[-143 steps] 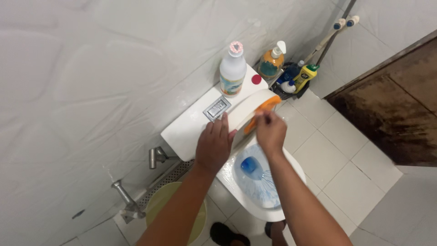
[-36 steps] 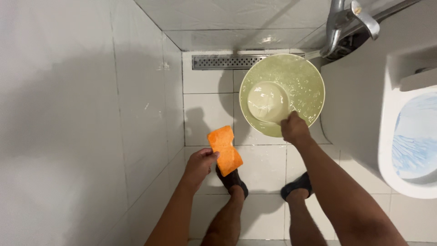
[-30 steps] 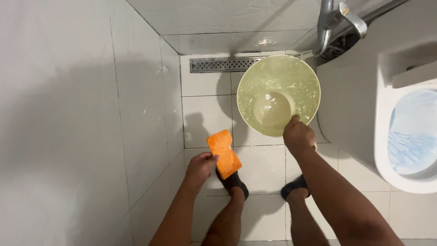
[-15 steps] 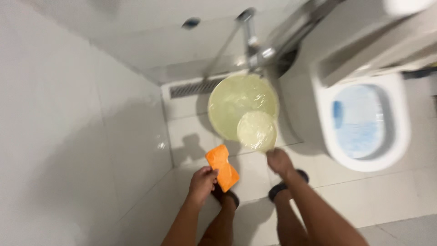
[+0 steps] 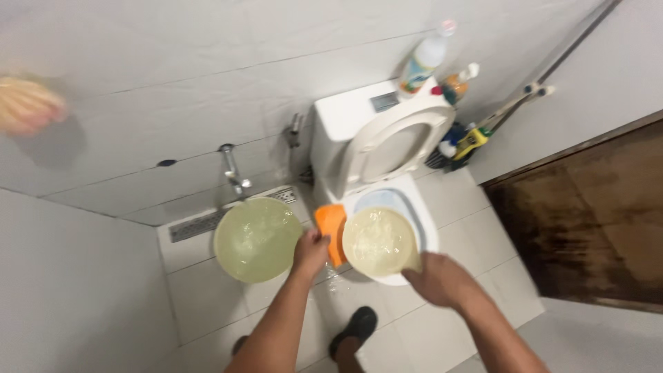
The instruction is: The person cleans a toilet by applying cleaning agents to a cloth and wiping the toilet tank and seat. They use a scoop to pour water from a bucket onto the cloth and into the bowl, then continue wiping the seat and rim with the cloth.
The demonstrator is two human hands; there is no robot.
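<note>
Left hand [image 5: 311,250]: closed on orange sponge [image 5: 331,229], now raised from floor level to toilet bowl [image 5: 423,228] rim. Right hand [image 5: 435,280]: gripping pale scoop [image 5: 380,242], lifted out of bucket [image 5: 255,238], water-filled, held over the bowl.

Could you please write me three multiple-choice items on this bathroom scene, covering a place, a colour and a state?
1. Where is the small pale-green plastic dipper?
A. Over the white toilet bowl
B. On the cistern
C. Inside the bucket

2. What colour is the sponge in the left hand?
A. Blue
B. Orange
C. White

3. How does the toilet seat stand?
A. Lowered
B. Removed
C. Raised

Answers: 1 A, the right hand holds it above the bowl; 2 B, it shows bright orange; 3 C, it leans up against the cistern.
</note>
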